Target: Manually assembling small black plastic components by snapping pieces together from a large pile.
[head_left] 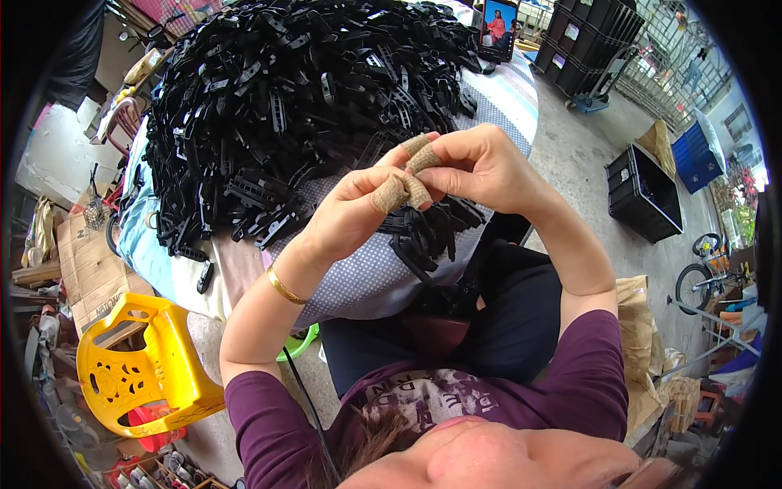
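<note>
My left hand (pixel 338 213) and my right hand (pixel 482 169) meet over the near edge of a cloth-covered table (pixel 346 281). Fingers on both are wrapped in tan tape and pinched together, tip against tip. Whatever they hold is hidden by the fingers. Just beneath them, a small cluster of black plastic parts (pixel 423 244) lies at the table's edge. Beyond the hands rises a big heap of similar long, narrow black plastic parts (pixel 244 98), covering most of the tabletop. One loose black part (pixel 205 277) lies apart at the heap's near left.
A phone (pixel 497 33) with a lit screen stands at the table's far right. To the left is a yellow plastic chair (pixel 122 383) near flattened cardboard (pixel 96 265). Black crates (pixel 590 37), an open black crate (pixel 643 196) and a bicycle (pixel 696 281) stand to the right.
</note>
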A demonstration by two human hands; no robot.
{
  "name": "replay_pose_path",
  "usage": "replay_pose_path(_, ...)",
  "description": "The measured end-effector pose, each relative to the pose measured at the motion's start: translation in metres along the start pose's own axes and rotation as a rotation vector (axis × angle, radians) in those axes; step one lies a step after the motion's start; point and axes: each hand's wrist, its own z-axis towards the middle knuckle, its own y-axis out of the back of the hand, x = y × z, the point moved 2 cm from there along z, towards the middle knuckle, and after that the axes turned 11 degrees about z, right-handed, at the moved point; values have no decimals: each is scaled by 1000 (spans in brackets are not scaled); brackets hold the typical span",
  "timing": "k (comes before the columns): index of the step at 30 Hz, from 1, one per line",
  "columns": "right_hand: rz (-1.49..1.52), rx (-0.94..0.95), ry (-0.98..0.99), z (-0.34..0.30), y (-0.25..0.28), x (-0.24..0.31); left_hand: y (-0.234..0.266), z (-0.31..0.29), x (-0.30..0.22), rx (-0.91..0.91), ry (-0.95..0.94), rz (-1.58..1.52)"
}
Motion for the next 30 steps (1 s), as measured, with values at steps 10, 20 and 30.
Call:
replay_pose_path(10,-1,89,-121,2,0,0,5,-3,5,105,83,0)
replay_pose_path(20,-101,99,126,8,-3,-9,-11,4,-10,219,12,9)
replay_pose_path(30,-241,-409,358,8,-12,-22,-11,1,4,-133,-99,306)
